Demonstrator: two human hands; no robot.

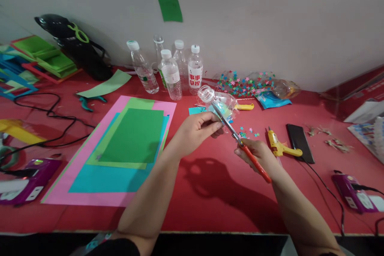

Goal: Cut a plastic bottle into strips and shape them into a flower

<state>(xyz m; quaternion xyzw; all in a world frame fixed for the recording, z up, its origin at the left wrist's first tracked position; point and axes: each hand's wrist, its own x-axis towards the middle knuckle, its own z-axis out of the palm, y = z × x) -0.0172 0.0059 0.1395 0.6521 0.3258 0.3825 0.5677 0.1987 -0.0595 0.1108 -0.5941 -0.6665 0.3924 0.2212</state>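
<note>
My left hand point(199, 130) is closed, thumb against fingers, at the lower edge of a clear plastic bottle point(226, 99). The bottle is tipped, with its open, capless neck toward the upper left; its lower end is hard to make out. In my right hand point(259, 150) is a pair of scissors point(255, 163) with red handles. Their metal blades point up and left, along the bottle's near side by my left fingertips. Whether the blades are inside or only beside the plastic, I cannot tell.
Several capped bottles point(171, 78) stand by the wall. Layered coloured paper point(132, 136) lies at left. Star confetti point(244, 82) sits behind my hands. To the right are a yellow glue gun point(279, 144), a black phone point(300, 142) and a purple power strip point(355, 194) with cables.
</note>
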